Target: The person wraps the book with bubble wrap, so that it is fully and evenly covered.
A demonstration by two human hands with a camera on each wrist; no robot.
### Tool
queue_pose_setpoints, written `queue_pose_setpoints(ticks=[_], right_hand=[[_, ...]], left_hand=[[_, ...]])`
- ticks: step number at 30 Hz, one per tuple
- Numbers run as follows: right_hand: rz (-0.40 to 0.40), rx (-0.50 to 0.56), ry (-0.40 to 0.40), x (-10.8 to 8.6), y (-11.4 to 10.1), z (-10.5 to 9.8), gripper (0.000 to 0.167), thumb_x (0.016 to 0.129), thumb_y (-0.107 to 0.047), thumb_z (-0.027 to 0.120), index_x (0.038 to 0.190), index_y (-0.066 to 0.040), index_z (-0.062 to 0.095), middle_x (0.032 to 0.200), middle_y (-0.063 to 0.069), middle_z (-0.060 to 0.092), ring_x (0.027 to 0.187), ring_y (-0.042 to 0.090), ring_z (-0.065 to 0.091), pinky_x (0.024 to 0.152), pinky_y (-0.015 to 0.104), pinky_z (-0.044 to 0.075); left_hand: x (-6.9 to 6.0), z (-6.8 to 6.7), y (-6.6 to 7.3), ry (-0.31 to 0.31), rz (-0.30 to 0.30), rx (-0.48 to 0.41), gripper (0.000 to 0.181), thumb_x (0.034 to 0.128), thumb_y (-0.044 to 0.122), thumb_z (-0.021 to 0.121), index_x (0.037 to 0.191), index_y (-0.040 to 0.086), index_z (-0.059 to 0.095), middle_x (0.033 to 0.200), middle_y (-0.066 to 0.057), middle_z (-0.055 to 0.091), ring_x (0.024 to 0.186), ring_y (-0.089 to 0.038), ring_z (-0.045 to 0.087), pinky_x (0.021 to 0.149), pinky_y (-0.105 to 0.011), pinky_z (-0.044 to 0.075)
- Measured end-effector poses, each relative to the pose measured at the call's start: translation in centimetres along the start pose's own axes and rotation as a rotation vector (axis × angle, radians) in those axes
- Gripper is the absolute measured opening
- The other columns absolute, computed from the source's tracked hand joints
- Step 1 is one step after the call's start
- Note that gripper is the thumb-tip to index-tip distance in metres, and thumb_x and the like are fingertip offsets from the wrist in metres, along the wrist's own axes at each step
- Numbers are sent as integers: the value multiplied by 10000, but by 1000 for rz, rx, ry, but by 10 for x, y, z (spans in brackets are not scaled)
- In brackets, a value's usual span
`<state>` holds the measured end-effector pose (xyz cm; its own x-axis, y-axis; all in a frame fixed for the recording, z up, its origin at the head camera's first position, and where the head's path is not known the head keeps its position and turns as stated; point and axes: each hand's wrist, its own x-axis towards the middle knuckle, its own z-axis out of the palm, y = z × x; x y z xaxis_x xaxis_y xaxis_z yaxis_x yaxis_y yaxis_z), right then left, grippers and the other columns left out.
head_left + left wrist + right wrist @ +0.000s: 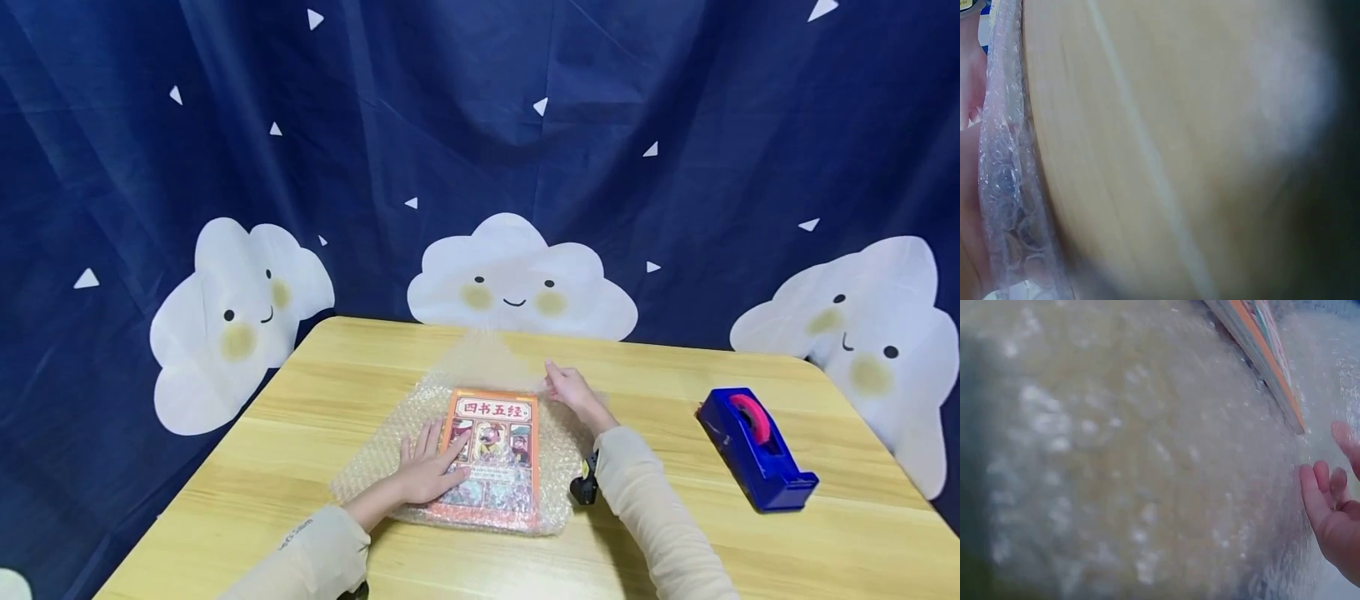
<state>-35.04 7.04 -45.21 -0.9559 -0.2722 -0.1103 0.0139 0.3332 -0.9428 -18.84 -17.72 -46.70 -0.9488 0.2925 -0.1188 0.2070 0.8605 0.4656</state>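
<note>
An orange-edged book (491, 500) lies with its cover facing up on clear bubble wrap (386, 437), and wrap also covers its lower part. Fingers spread, the left hand (427, 475) rests flat on the left side of the book. The right hand (572, 390) is at the book's upper right corner, its bent fingers holding an edge of the wrap. In the right wrist view, the right hand (1338, 528) is beside the wrap (1166, 450), near a corner of the book (1272, 369). Wrap (1007, 169) runs along the left side of the left wrist view.
A blue tape dispenser (757, 458) with a pink-red roll stands on the wooden table (652, 550), to the right. A small black object (583, 487) is beside the right sleeve. Behind the table hangs a dark blue curtain (465, 108) with clouds.
</note>
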Motion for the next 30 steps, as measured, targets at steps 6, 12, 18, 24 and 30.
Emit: queue_pose_setpoints(ticks=[6,12,18,24,30], right_hand=[[-64,-204,-2,-4,0,3,433,904,-316,546,539,-136,397,489,-51,349,464,93,322,516,240,346],[-208,-313,-64,-6,1,3,245,800,-92,669,602,-46,532,578,-14,498,528,107,402,576,256,399],[-284,-451,-120,-7,-1,7,153,752,-42,702,866,7,613,896,120,475,801,216,499,738,357,452],[-388,-821,-119,-17,-19,21,477,776,-36,674,1236,-94,558,1070,117,481,849,219,517,657,311,477],[-590,-854,-316,-28,-20,37,580,735,145,559,1254,-114,559,1226,126,507,1141,302,470,1027,498,304]], left_hand=[[-2,-2,5,-15,-16,-3,606,946,457,364,1460,180,202,1486,-265,-63,1350,-430,-106,987,-655,-116],[-1,-4,6,-24,-32,12,610,943,484,354,1462,202,203,1490,-251,-78,1355,-415,-108,993,-651,-111],[0,-5,3,-41,-30,14,629,938,510,334,1469,215,169,1490,-242,-107,1355,-403,-129,990,-649,-123],[1,-4,0,-44,-29,21,654,927,537,327,1471,223,146,1487,-232,-136,1348,-387,-170,985,-622,-172],[2,-4,0,-42,-19,9,644,930,514,352,1465,196,184,1484,-252,-110,1347,-409,-149,979,-634,-169]])
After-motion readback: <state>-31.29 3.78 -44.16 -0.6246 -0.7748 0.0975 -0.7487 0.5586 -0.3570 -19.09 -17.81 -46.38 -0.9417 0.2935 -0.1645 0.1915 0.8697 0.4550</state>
